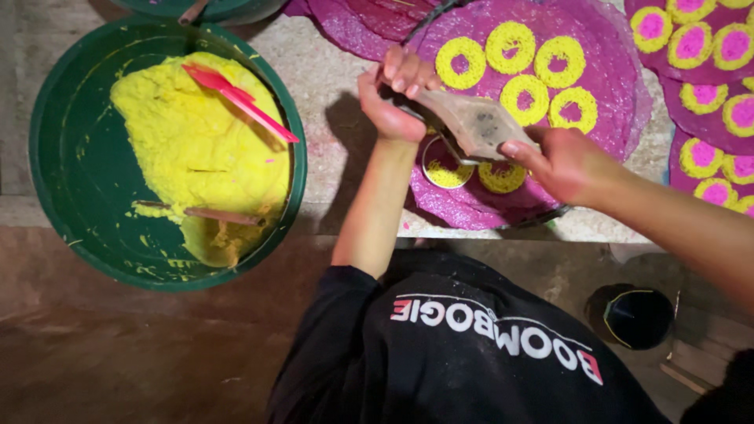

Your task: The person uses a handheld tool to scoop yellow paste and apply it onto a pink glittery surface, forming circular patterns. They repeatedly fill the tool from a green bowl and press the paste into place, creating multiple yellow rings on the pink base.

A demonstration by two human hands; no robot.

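Note:
My left hand (pixel 390 98) grips the narrow end of a flat grey scraper-like tool (pixel 475 122). My right hand (pixel 561 163) holds its wide end with thumb and fingers. The tool lies tilted over a small round metal ring mould (pixel 441 169) filled with yellow paste. The mould sits on a round magenta sheet (pixel 613 71). Several yellow paste rings (pixel 510 47) with magenta centres lie on that sheet, and one more yellow patch (pixel 503 179) lies beside the mould.
A large green basin (pixel 71 157) at left holds yellow paste (pixel 196 149), a red spatula (pixel 236 98) and a wooden stick (pixel 224 215). More magenta sheets with yellow rings (pixel 707 94) lie at right. A dark round cup (pixel 632 316) stands lower right.

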